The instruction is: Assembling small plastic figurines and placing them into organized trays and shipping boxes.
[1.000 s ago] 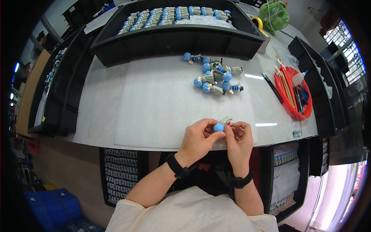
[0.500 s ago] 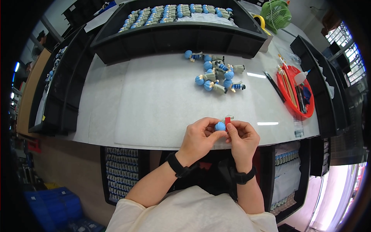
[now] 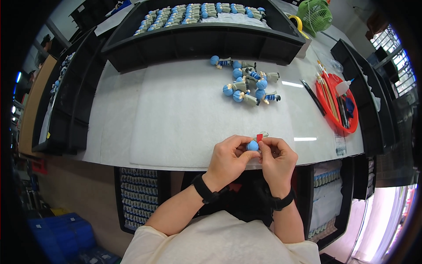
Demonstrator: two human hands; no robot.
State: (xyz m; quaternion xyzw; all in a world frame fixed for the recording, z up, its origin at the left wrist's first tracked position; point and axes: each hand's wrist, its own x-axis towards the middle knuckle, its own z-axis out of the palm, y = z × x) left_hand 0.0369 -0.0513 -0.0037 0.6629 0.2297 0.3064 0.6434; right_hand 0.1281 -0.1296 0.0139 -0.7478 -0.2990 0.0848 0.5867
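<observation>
Near the table's front edge, my left hand (image 3: 230, 155) is closed around the head of a small figurine (image 3: 252, 146) with blue hair. Its pale greenish body points away, partly behind my fingers. My right hand (image 3: 278, 160) pinches a small flat red piece (image 3: 260, 137) against the figurine, beside the head. What the red piece is made of, I cannot make out. Beyond my hands lies a loose group of similar figurines (image 3: 246, 86), some in grey-green, some in blue stripes.
A black tray (image 3: 202, 42) with rows of figurines stands at the back. At the right, a red basket (image 3: 354, 125) holds brushes and a small bottle, with a black pen (image 3: 313, 97) beside it. Black bins (image 3: 66, 103) flank the table. A green fan (image 3: 314, 17) stands behind.
The figurine has turned slightly in my fingers, and less of the red piece shows now. Both hands have shifted a little to the right.
</observation>
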